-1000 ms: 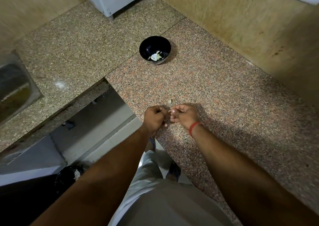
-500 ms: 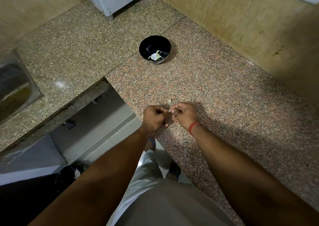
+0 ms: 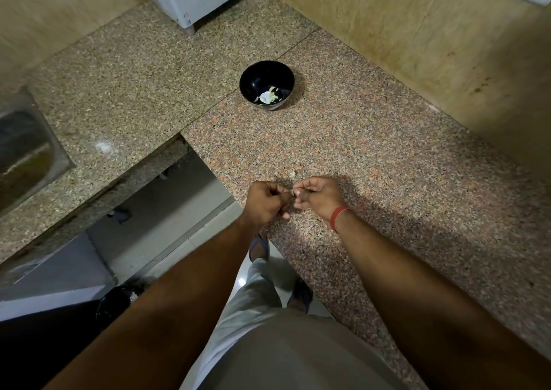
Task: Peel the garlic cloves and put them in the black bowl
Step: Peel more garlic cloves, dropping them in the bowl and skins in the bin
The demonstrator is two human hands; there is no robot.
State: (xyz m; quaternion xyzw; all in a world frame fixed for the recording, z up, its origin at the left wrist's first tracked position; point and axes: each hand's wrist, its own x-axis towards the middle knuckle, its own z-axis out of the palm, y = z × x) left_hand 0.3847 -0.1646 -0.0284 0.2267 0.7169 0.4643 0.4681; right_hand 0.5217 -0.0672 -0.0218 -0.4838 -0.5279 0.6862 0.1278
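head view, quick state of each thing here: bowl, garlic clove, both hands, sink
black bowl: upright on the counter, pale garlic pieces at its bottom
garlic clove: pinched between both hands, mostly hidden, peel state unclear
left hand: fingers curled, gripping the clove
right hand: fingertips pinching the clove
peel scrap: lying loose on the counter, just beyond the hands
sink: only partly in view, contents unclear

The scene is dim and warm-toned, with soft, slightly grainy detail. Light falls from above and behind the person, casting a broad dark shadow across the counter to the right of the right hand. A small pale glare spot sits on the counter near the sink, whose metal is smeared and blurred. The lower left corner sinks into near black. Wide-angle distortion bends the wall lines and stretches the forearms toward the frame edges.
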